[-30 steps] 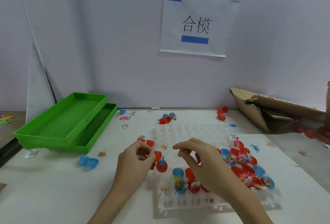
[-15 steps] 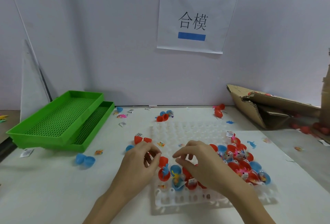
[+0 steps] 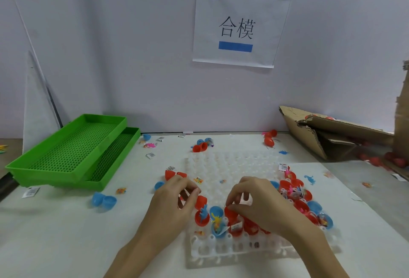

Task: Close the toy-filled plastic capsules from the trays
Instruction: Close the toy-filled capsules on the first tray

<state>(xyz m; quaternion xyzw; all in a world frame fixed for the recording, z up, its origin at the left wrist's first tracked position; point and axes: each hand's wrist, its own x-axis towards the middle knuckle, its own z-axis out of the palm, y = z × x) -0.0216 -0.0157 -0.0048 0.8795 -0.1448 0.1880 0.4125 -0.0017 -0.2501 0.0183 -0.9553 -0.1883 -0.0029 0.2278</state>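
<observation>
A translucent white dimpled tray (image 3: 232, 162) lies on the table in front of me. Its near and right rows hold several open red and blue capsules with small toys inside. My left hand (image 3: 174, 202) pinches the lid of an open red capsule (image 3: 201, 216) that has a blue toy standing in it, at the tray's near-left corner. An open blue capsule (image 3: 217, 215) with a yellow toy sits beside it. My right hand (image 3: 259, 204) curls over the near row, thumb and forefinger pinching another red capsule (image 3: 230, 212). That hand hides more capsules.
Two stacked green perforated trays (image 3: 73, 151) stand at the left. A torn cardboard box (image 3: 332, 136) with red capsules lies at the back right. Loose capsules, a blue one (image 3: 104, 200) and a red one (image 3: 174, 174), small toys and paper tags are scattered over the table.
Both hands have come down from above the tray to its near rows. The left brought its red capsule down onto the tray; the right closed its fingers on a red capsule.
</observation>
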